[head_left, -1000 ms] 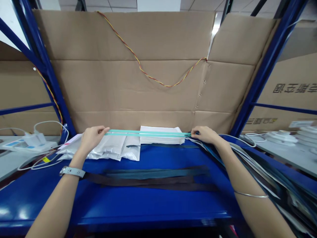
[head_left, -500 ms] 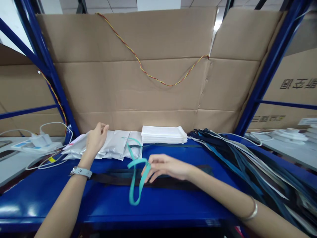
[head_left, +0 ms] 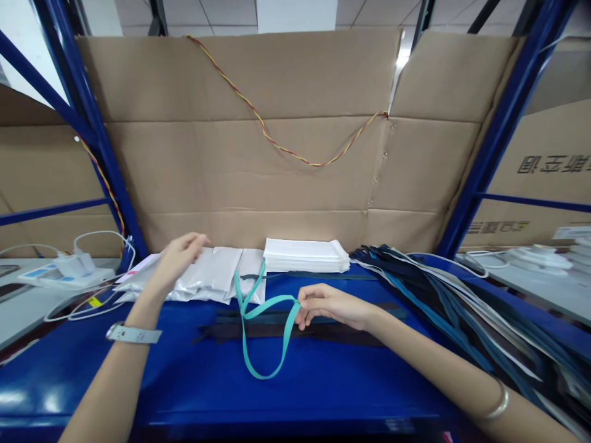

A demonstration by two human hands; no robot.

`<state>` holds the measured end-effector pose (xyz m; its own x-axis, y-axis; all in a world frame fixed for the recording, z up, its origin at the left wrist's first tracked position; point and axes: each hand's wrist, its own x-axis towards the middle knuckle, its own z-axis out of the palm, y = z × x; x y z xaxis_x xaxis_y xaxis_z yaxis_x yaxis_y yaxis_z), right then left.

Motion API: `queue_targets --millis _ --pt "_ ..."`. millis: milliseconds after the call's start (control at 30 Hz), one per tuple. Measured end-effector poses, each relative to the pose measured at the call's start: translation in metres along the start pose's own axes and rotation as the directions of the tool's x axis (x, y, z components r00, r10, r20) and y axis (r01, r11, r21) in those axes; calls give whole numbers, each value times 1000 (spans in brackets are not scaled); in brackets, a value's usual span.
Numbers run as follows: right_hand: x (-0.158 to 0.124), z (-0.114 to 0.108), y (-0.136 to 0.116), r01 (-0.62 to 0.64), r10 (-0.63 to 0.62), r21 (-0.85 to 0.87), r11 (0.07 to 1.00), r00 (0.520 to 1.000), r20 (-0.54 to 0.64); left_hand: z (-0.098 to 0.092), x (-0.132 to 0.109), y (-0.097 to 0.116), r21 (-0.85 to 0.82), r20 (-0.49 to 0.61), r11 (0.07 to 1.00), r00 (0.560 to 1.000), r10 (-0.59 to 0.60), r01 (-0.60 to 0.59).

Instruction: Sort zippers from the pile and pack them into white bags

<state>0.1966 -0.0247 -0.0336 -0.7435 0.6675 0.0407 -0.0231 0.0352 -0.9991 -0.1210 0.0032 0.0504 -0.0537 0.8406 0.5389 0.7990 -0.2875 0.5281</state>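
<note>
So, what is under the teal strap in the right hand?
Below the teal strap lie dark strips across the blue shelf; its upper end crosses white bags. The right hand hides part of the strips.

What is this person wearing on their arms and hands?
Both forearms are bare, with no sleeves in view and no gloves. The left hand has a pale grey watch band at its wrist. The right hand has a thin silver bangle at its wrist.

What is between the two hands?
In the head view, shiny white plastic bags and the looped teal strap, pinched by the right hand.
</note>
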Motion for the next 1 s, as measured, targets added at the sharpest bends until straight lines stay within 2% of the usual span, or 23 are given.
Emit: queue_targets --millis 67,100,133,167,200,233,333,433,500,600,700,767,900,1000 --pt "3 1 -11 32 -35 -89 996 999 -23 20 -10 19 -70 155 996 986 64 -53" --pt "5 2 -17 43 -48 -131 990 998 -35 30 -16 29 -128 259 988 959 117 -85" --pt "6 4 -21 53 -61 -167 984 997 -47 40 -22 38 -223 383 967 902 200 -120" --pt "8 5 -25 62 -75 -196 979 995 -59 49 -29 47 -303 457 943 846 273 -141" --pt "10 7 -27 75 -91 -213 974 993 -69 56 -35 54 -366 493 917 803 335 -158" --pt "11 8 -27 91 -110 -224 970 991 -75 62 -40 59 -408 500 896 778 380 -176" --pt "14 9 -21 154 -177 -227 962 980 -86 73 -51 63 -436 478 877 773 416 -203" --pt "18 8 -10 206 -236 -219 954 964 -123 78 -54 58 -480 544 865 724 425 -147" --pt "19 7 -4 234 -270 -214 948 950 -158 81 -55 55 -493 546 859 719 430 -139" --pt "19 7 -3 278 -324 -218 935 923 -209 83 -55 57 -480 482 858 763 431 -182" --pt "18 7 -4 304 -353 -225 926 908 -227 83 -56 61 -486 451 852 779 435 -194" --pt "17 6 -4 293 -344 -227 929 909 -234 83 -56 62 -498 452 848 780 433 -182" --pt "16 4 -1 189 -269 -297 936 928 -257 85 -58 63 -522 482 841 763 431 -145" --pt "17 4 2 162 -243 -298 941 934 -262 87 -60 64 -513 492 843 748 445 -163"
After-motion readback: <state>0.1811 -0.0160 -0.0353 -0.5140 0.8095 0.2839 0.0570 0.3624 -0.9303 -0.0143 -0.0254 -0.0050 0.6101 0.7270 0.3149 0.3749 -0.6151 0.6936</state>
